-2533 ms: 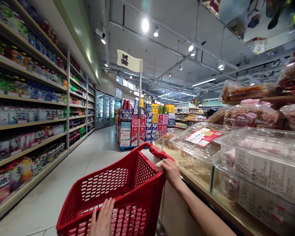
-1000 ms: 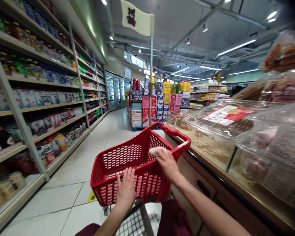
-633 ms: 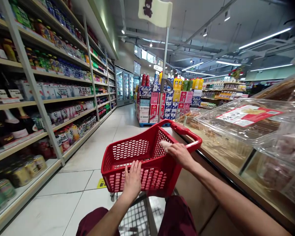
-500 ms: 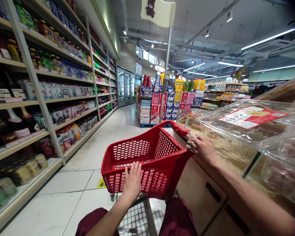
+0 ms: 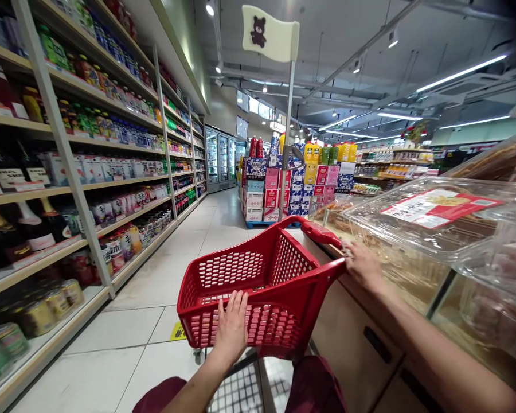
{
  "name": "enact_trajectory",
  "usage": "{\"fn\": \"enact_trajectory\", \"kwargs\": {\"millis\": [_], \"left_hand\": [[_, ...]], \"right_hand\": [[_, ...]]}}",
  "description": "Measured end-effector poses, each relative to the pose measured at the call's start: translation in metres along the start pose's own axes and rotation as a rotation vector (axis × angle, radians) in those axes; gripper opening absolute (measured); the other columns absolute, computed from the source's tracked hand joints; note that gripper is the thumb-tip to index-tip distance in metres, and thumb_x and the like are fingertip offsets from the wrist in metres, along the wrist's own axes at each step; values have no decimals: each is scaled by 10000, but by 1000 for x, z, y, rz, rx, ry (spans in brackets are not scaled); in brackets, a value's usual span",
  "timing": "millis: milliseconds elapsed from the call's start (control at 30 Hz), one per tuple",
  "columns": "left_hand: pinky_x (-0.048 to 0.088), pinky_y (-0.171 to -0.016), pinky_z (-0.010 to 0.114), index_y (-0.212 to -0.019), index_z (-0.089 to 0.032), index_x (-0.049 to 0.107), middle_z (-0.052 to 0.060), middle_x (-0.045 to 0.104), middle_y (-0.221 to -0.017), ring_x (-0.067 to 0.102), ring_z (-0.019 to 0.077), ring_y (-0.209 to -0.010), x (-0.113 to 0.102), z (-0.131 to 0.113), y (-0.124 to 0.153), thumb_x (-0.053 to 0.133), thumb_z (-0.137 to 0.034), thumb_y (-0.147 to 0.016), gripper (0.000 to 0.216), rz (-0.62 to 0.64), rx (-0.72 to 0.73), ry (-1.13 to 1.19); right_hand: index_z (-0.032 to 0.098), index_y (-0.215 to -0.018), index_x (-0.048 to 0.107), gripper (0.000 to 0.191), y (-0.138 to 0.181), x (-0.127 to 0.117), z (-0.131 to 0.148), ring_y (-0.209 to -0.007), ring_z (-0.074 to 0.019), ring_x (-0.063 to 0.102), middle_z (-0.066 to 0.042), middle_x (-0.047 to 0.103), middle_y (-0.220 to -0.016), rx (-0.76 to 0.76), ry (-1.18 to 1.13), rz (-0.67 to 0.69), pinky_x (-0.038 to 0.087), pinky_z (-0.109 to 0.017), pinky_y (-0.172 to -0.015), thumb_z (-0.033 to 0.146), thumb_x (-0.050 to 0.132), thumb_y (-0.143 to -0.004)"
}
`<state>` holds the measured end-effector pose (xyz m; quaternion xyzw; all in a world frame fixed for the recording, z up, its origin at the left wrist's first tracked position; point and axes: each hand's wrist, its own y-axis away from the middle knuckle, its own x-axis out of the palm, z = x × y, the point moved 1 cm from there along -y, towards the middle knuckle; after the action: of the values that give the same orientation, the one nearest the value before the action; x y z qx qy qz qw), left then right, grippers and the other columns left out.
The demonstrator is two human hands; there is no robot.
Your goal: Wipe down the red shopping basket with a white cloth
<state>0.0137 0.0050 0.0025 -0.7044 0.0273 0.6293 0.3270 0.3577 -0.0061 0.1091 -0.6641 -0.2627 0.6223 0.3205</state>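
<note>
A red shopping cart (image 5: 279,338) with a perforated basket, no goods visible inside, stands in front of my knees. My left hand (image 5: 232,330) lies against its near side, fingers stretched out and fingertips at the upper rim. At the near end of the cart's red handle (image 5: 320,234), my right hand (image 5: 363,264) is closed round a crumpled greyish-white cloth (image 5: 347,248). Only a small bit of the cloth shows past the fingers, pressed to the handle. A pole bearing a cream flag (image 5: 270,33) with a bear on it rises behind the cart.
Drink shelves (image 5: 124,166) line the left side. On the right, a wooden counter (image 5: 348,321) carries clear plastic food boxes (image 5: 417,229), close to my right arm. Stacked drink cartons (image 5: 273,189) stand ahead on a blue pallet. Pale floor tiles (image 5: 129,327) run between.
My right hand has slid with the cloth along the handle toward its near right end, and less cloth shows now. My left hand keeps its place on the basket's side.
</note>
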Motion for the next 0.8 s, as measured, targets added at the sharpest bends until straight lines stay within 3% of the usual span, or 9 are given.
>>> {"fn": "enact_trajectory", "kwargs": {"millis": [167,333,433,533,667,733,800], "left_hand": [[111,-1062,478,-1346,-133,264,68,297,-1403,195,220,-1302,-1,3,-2,383,-79,-645,712,0,5,3],[111,-1065,474,-1349,-127,252,74,291,-1406,181,219,-1306,-6,1,-2,394,-84,-634,730,36,12,12],[116,-1061,487,-1344,-120,261,80,296,-1402,191,226,-1303,-8,0,-1,389,-77,-632,725,27,6,15],[118,-1059,487,-1337,-123,277,83,308,-1397,208,219,-1298,-8,3,2,373,-51,-627,720,41,12,20],[115,-1051,511,-1321,-108,292,105,310,-1393,208,226,-1297,-18,-4,-7,372,-55,-652,676,41,-48,156],[105,-1042,544,-1325,-112,267,116,272,-1409,185,241,-1303,-26,-20,-25,385,-96,-700,636,-30,-78,291],[114,-1044,538,-1339,-144,228,107,232,-1426,178,239,-1305,-32,-48,-51,411,-168,-750,617,-108,-8,444]], "right_hand": [[226,-1177,519,375,21,15,48,-1137,-215,426,-59,554,-1190,-308,-53,69,281,-409,-963,278,366,-839],[174,-1200,501,397,14,14,35,-1073,-234,478,-118,578,-1131,-6,66,-43,322,-418,-902,243,301,-864],[174,-1275,417,437,27,21,65,-1086,-211,470,-100,550,-1183,-163,-24,-2,327,-371,-905,188,308,-852],[225,-1228,473,412,42,25,95,-1142,-203,437,-67,533,-1222,-370,-112,45,248,-391,-979,180,358,-835],[220,-1148,542,342,40,20,87,-1063,-229,503,-86,602,-1116,-187,-76,11,183,-480,-993,264,375,-852],[201,-1116,562,333,39,18,86,-1017,-230,530,-91,622,-1076,-143,-100,-4,185,-484,-993,293,381,-852],[194,-1129,547,343,43,19,93,-1020,-230,532,-90,620,-1085,-202,-148,4,186,-480,-997,284,387,-840]]}}
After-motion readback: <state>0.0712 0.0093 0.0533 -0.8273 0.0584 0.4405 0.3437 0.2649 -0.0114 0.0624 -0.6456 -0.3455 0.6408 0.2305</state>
